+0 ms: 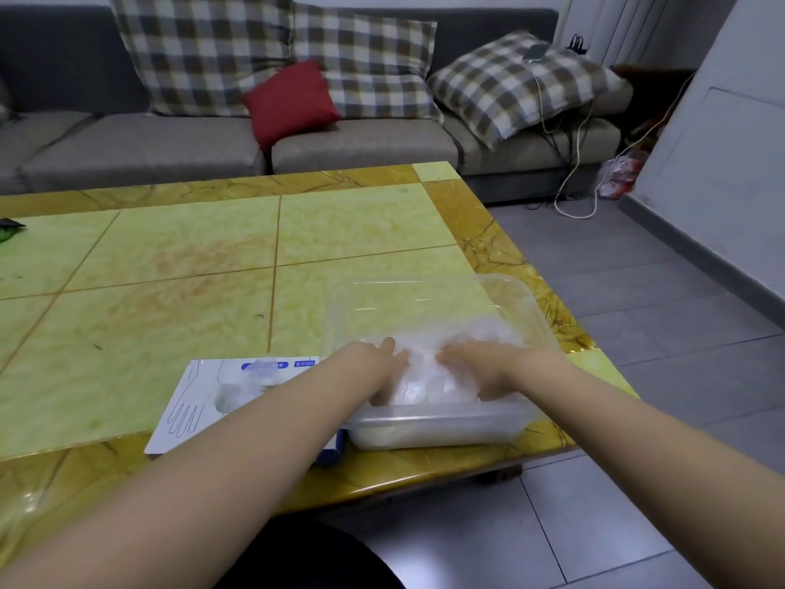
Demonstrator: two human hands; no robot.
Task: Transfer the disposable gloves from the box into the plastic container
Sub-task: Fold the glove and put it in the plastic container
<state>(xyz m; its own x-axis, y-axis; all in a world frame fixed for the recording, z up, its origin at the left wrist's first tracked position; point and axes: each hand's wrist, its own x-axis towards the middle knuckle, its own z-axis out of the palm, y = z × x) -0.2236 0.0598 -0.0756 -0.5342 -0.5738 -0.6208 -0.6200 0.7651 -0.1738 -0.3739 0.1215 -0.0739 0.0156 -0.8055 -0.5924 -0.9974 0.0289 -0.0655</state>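
Gloves (429,378): a crumpled clear wad in the near half of the container, under both your hands. A smaller tuft (238,393) puffs out of the box.
Container (424,286): stands on the tabletop's (170,269) near right corner, open side up. Its far half shows only bare floor, so there is room to spread the load.
Left hand (384,363): it reaches across the box's right end into the container. The fingers are sunk in the film, so I cannot tell if they are flat or curled.
Right hand (475,365): palm down on the wad, turned inward, with fingers that look fairly straight and spread over the top.
Why you hold so: thin film springs back up, so two hands from both sides likely serve to pack it below the rim.
Box (191,418): flat on the tabletop, opening up, just left of the container and seemingly touching it. That keeps each carry short.
Box direction: the printed hand outline points its fingers toward you.
Container axis: it seems to run away from you, slanting a little right.
Wad axis: too crumpled to point anywhere, though the mass spreads left to right between your hands.
Progress: in my judgement partly done, as the box is not yet empty.
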